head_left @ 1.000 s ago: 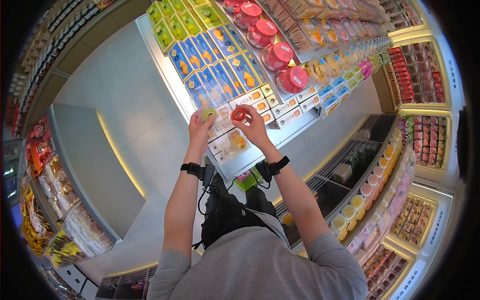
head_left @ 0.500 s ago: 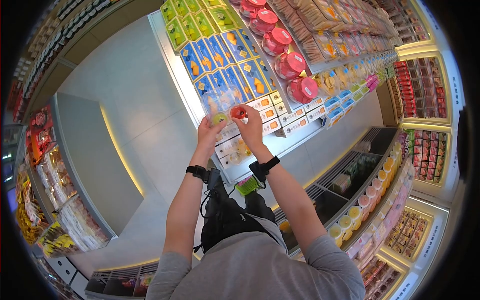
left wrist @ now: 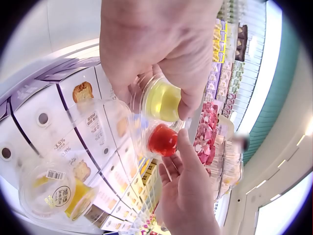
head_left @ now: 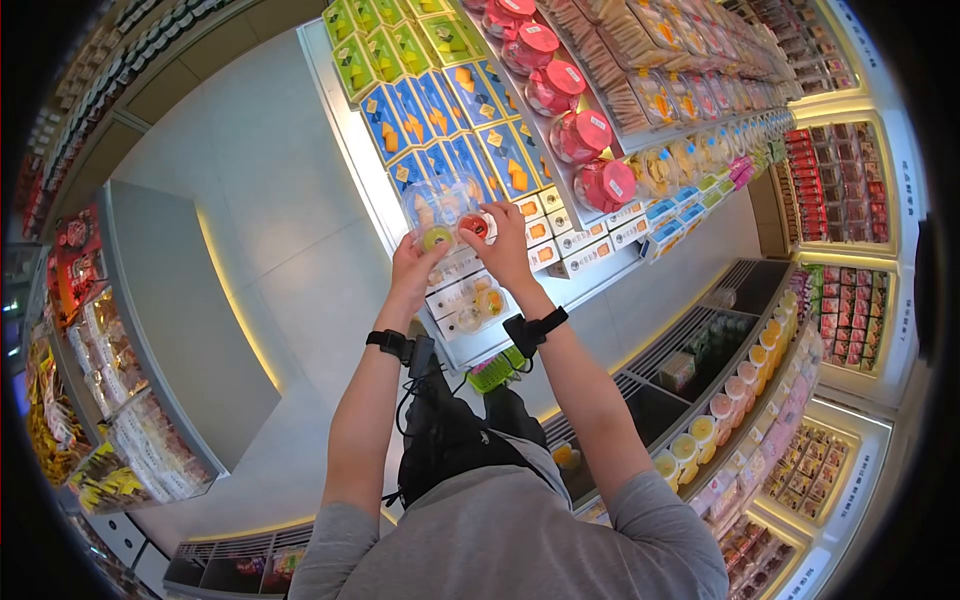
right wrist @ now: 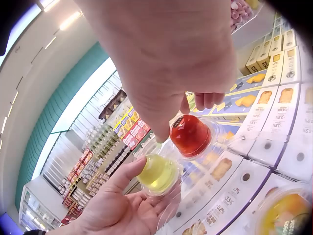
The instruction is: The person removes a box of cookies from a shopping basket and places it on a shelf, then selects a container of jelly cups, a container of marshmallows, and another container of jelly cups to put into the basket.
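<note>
My left hand point(head_left: 412, 270) pinches a jelly cup with yellow-green contents point(left wrist: 163, 101) between thumb and fingers. Beside it, my right hand point(head_left: 503, 250) pinches a red jelly cup point(right wrist: 191, 136). The two cups are close together, side by side, above the white boxes. Around and behind them shows a clear plastic container point(head_left: 425, 201); in the head view it lies just beyond my fingers. Another clear cup with orange-yellow contents point(left wrist: 57, 195) rests on the white boxes, nearer my body.
Blue boxes point(head_left: 430, 105) and green boxes point(head_left: 362, 55) fill the display beyond the white boxes point(right wrist: 264, 112). Red-lidded jars point(head_left: 605, 182) line its right side. A green basket point(head_left: 495, 371) is low by the legs. Shelves of packaged goods stand at both sides.
Over the last second the display and both hands have shifted slightly in the head view. Both hands keep hold of their cups, and the right hand has turned a little around the red one.
</note>
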A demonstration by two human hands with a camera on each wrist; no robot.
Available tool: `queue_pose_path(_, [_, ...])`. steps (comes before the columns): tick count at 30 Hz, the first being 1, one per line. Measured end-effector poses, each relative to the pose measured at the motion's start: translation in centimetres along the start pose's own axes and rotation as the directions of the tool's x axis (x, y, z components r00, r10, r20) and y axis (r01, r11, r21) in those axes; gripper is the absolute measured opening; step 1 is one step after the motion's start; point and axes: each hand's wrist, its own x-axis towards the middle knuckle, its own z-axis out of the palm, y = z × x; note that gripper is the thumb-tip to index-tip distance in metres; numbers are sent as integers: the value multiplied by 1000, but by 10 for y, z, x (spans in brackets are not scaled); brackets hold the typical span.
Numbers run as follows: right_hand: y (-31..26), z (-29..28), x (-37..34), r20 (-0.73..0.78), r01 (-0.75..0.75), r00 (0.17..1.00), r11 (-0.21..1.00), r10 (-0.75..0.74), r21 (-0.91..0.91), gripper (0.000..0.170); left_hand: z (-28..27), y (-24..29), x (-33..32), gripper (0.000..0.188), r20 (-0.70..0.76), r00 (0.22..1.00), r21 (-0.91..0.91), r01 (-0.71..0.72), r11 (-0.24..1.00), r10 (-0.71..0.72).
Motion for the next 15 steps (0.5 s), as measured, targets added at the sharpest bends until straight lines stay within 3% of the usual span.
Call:
queue_pose_path(1, [15, 7, -1, 0, 1, 1000, 1000, -1, 0, 55, 0, 2, -1, 55, 2, 1000, -14, 23, 1000, -23])
queue_pose_path(3, [31, 14, 0, 129, -261, 963, 938, 236, 227, 72, -1, 1, 0, 55, 14, 1000, -14, 15, 1000, -15])
queue_pose_path(4, [33, 8, 4, 447, -537, 837, 627, 315, 564, 79, -2, 0, 1, 55, 28, 1000, -12, 7, 1000, -7])
queue_pose_path(8, [30, 0, 7, 507, -603, 794, 542, 335, 585, 78, -2, -4, 2, 53, 33, 999, 11, 14, 1000, -15])
queue_pose_path(11, [27, 4, 3, 469, -589, 804, 596, 365, 546, 77, -3, -9, 2, 53, 7, 1000, -9, 10, 1000, -10])
queue_pose_path(12, [24, 1, 3, 235, -358, 928, 864, 289, 354, 73, -2, -8, 2, 53, -11, 1000, -1, 0, 1000, 0])
queue_pose_path(13, [20, -2, 0, 38, -116, 993, 992, 114, 57, 70, -1, -7, 1, 52, -28, 1000, 7, -9, 1000, 9])
queue_pose_path(15, [14, -24, -13, -7, -96, 995, 995, 96, 42, 63, 0, -6, 0, 51, -28, 1000, 9, -3, 1000, 3])
